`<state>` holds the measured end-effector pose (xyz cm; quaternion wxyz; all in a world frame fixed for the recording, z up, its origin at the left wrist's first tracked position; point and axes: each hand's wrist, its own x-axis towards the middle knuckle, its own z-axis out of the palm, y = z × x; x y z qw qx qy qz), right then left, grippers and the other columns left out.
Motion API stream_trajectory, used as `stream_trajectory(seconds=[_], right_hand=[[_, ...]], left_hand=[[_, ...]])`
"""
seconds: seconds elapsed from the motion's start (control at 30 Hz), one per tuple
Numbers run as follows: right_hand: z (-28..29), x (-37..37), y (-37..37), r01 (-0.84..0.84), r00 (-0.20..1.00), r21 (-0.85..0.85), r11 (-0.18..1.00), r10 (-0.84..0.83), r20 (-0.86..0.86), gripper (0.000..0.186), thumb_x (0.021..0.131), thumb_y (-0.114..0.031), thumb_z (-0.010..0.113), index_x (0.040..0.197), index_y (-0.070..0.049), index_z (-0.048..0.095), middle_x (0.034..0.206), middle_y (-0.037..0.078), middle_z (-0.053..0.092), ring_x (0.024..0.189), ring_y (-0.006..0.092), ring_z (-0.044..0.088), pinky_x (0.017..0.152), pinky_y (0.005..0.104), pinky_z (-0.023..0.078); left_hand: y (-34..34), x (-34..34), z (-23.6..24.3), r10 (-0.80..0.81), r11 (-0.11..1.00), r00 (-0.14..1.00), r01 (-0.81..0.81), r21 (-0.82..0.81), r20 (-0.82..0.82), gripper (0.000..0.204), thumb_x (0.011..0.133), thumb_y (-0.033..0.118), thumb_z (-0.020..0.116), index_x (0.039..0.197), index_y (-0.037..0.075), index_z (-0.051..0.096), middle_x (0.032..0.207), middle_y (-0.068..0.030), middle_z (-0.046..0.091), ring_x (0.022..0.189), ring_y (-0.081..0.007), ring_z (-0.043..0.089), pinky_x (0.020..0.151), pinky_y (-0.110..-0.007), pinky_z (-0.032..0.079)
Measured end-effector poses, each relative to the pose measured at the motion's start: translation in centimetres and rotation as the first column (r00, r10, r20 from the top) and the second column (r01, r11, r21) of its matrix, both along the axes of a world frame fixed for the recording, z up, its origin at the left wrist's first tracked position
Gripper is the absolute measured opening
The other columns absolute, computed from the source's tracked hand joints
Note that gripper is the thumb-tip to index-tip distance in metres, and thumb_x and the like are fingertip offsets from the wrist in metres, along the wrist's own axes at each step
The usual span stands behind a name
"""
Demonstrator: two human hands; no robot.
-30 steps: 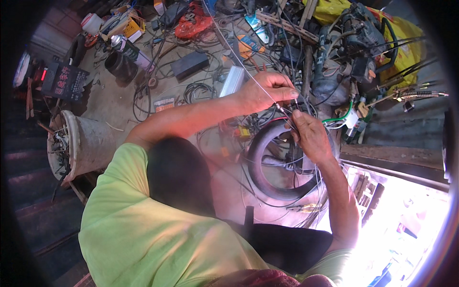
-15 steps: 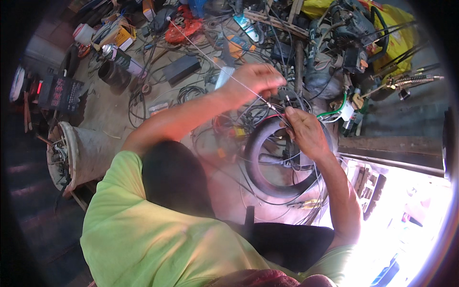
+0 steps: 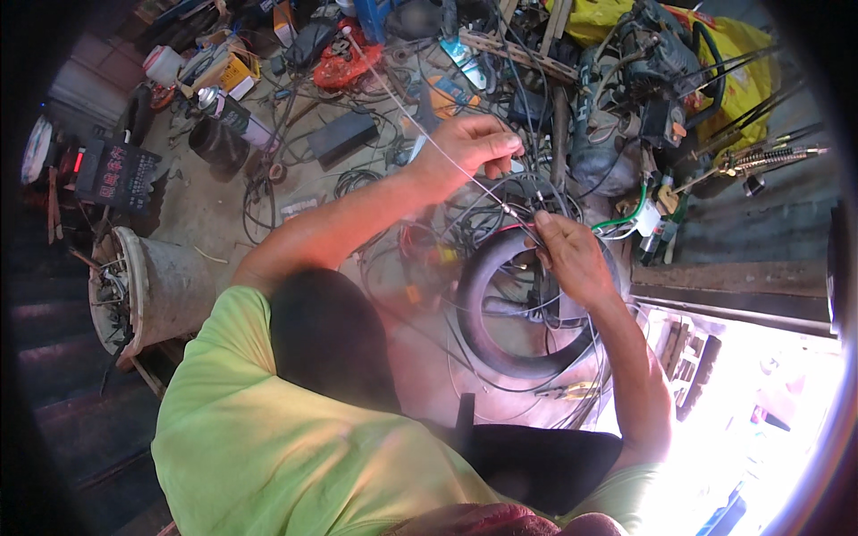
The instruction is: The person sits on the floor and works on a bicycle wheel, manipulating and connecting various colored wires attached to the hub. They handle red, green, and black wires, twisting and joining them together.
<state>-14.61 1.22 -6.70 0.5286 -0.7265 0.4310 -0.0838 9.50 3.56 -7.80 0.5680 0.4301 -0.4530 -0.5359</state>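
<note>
My right hand (image 3: 575,259) is closed around a black control cable (image 3: 531,227), thumb on top, just below its silver end fitting (image 3: 509,211). From that fitting a thin bare inner wire (image 3: 416,122) runs up and to the left, ending in a small pale tip above a red part on the floor. My left hand (image 3: 475,154) hovers above the fitting, beside the wire. Its thumb and fingers are pinched together; whatever may be between them is too small to make out. Below my right hand lies a black tyre (image 3: 474,308), with cables around and across it.
Pliers with yellow handles (image 3: 572,390) lie near the tyre. A dirty white bucket (image 3: 170,286) stands at left. Beyond my hands are a spray can (image 3: 234,116), a dark block (image 3: 342,138), a red metal part (image 3: 344,67) and tangled cables. An engine-like machine (image 3: 617,116) sits at far right.
My left hand's fingers have drawn into a tighter pinch. The wire's far tip has swung to the right. My right hand keeps its grip on the cable. The whole view has shifted slightly.
</note>
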Motion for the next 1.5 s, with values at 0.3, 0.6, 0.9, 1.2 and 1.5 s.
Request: stream_trajectory(seconds=[0.3,0.6,0.9,1.2,1.5], right_hand=[[-0.1,0.4,0.0,-0.009,1.000,0.024,1.000,0.008,0.020,0.051,0.104,-0.044,0.046,0.085,-0.002,0.066,0.063,0.000,0.052,0.061,0.0094,0.048,0.058,0.0288,0.040],[-0.3,0.9,0.4,-0.010,0.999,0.050,0.999,0.007,0.042,0.053,0.105,-0.046,0.045,0.084,-0.002,0.065,0.063,-0.003,0.049,0.057,0.0065,0.043,0.053,0.0240,0.034],[0.2,0.3,0.3,0.009,0.999,0.054,0.999,-0.010,0.032,0.049,0.103,-0.044,0.048,0.087,-0.002,0.067,0.064,-0.001,0.053,0.061,0.0093,0.050,0.058,0.0278,0.041],[0.3,0.4,0.3,0.032,0.999,0.055,0.998,-0.032,0.012,0.049,0.103,-0.044,0.047,0.085,-0.002,0.066,0.064,-0.001,0.052,0.060,0.0092,0.048,0.057,0.0277,0.040],[-0.2,0.4,0.1,0.008,1.000,0.044,0.999,-0.008,0.012,0.049,0.103,-0.044,0.047,0.085,-0.003,0.065,0.062,-0.001,0.052,0.059,0.0094,0.048,0.057,0.0276,0.040]], left_hand=[[0.6,-2.0,-1.3,-0.092,0.987,0.995,0.084,0.136,0.050,0.020,0.095,0.022,0.066,0.095,0.002,0.070,0.084,-0.0017,0.066,0.078,-0.0087,0.060,0.071,-0.023,0.047],[1.5,-2.7,-2.0,-0.092,0.994,0.995,0.090,0.067,0.030,0.019,0.094,0.022,0.068,0.097,0.003,0.070,0.082,0.0017,0.065,0.076,-0.0057,0.056,0.067,-0.023,0.045],[0.2,-0.3,-0.5,-0.026,0.999,0.998,0.028,0.036,-0.055,0.026,0.096,0.027,0.065,0.095,0.001,0.067,0.078,-0.0028,0.064,0.072,-0.0108,0.059,0.067,-0.025,0.046],[0.7,-1.4,-0.5,-0.076,0.995,0.997,0.075,0.070,0.005,0.022,0.094,0.023,0.067,0.095,0.002,0.070,0.077,-0.0021,0.064,0.073,-0.0085,0.057,0.067,-0.025,0.046],[0.9,-2.4,-1.2,-0.075,0.997,0.997,0.074,0.035,0.026,0.019,0.096,0.021,0.065,0.095,0.003,0.069,0.076,0.0000,0.063,0.073,-0.0065,0.057,0.065,-0.023,0.045]])
